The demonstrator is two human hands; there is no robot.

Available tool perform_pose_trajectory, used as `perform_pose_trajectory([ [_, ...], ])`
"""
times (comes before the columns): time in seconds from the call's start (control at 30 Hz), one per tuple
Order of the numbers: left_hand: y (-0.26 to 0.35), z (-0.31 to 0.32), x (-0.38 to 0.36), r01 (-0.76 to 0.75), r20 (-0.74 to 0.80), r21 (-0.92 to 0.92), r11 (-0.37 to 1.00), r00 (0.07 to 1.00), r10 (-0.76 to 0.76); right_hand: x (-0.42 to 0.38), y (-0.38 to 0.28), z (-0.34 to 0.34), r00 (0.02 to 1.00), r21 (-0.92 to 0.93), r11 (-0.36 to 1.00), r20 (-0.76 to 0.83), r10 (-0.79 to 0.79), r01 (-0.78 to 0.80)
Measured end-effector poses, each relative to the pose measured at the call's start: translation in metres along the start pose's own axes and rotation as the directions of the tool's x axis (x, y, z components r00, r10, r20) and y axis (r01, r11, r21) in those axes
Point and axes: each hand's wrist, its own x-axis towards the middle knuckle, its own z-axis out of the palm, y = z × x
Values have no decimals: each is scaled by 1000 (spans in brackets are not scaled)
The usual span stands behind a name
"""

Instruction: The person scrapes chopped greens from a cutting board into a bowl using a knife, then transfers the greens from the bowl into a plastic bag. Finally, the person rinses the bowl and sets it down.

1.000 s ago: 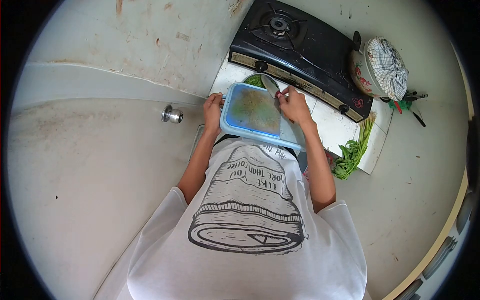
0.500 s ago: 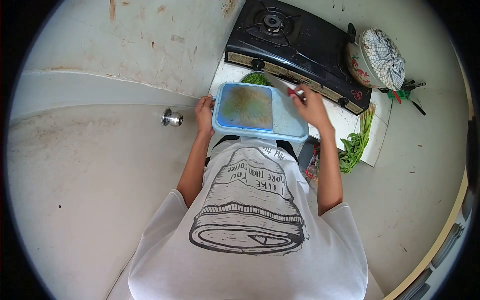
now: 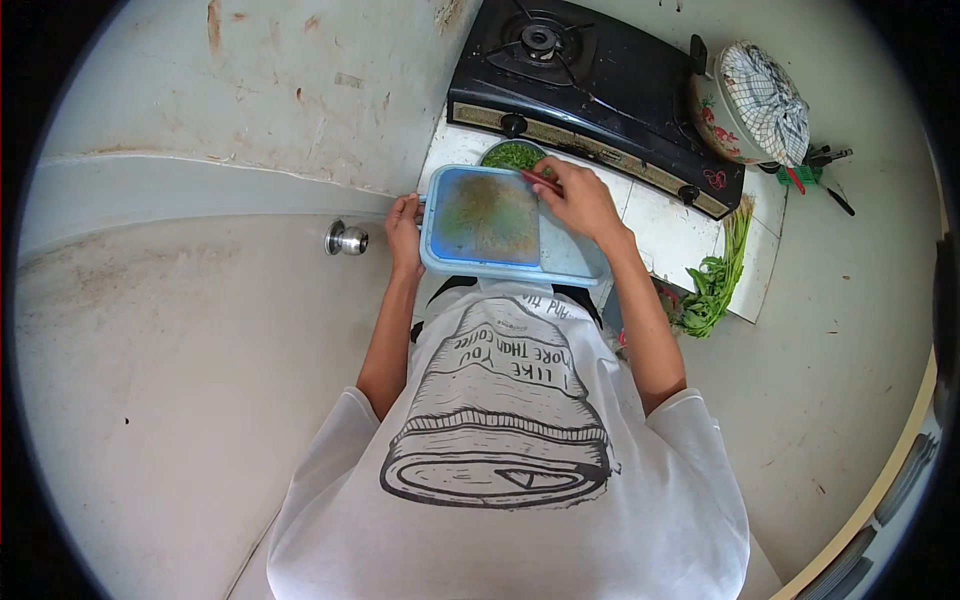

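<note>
My left hand (image 3: 404, 232) is closed around the left end of a light blue cutting board (image 3: 572, 252), which is held level in front of my waist. A darker, stained panel covers most of its top. My right hand (image 3: 582, 200) grips the red handle of a knife (image 3: 541, 182) over the board's far edge. The blade is mostly hidden or seen edge-on. Just past that edge sits a bowl of chopped greens (image 3: 513, 155), partly covered by the board and near the knife.
A black gas stove (image 3: 620, 90) stands behind the bowl on a white tiled counter (image 3: 640, 205). On its right rests a floral pot (image 3: 722, 115) topped with a checked cloth (image 3: 765, 95). Uncut leafy greens (image 3: 715, 285) lie at the counter's right edge. A door knob (image 3: 346, 238) is at left.
My right hand has moved left with the knife, bringing it from above the board's right side to the far edge beside the bowl. My left hand keeps its grip on the board.
</note>
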Motion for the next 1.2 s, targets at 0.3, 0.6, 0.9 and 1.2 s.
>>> perform_pose_trajectory([
  [0.3, 14, 1, -4, -79, -45, 11, 997, 996, 80, -15, 33, -2, 988, -16, 994, -114, 107, -110],
  [0.6, -2, 43, 7, -39, 66, -43, 998, 997, 41, -107, 107, -1, 806, 333, 892, -408, 429, -306],
  [0.9, -57, 164, -6, 12, 288, 81, 997, 957, -35, -216, 169, 22, 541, 668, 685, -476, 693, -291],
  [1.2, -118, 255, -38, 26, 473, 505, 863, 828, -302, -281, 276, 34, 279, 738, 602, -535, 797, -305],
])
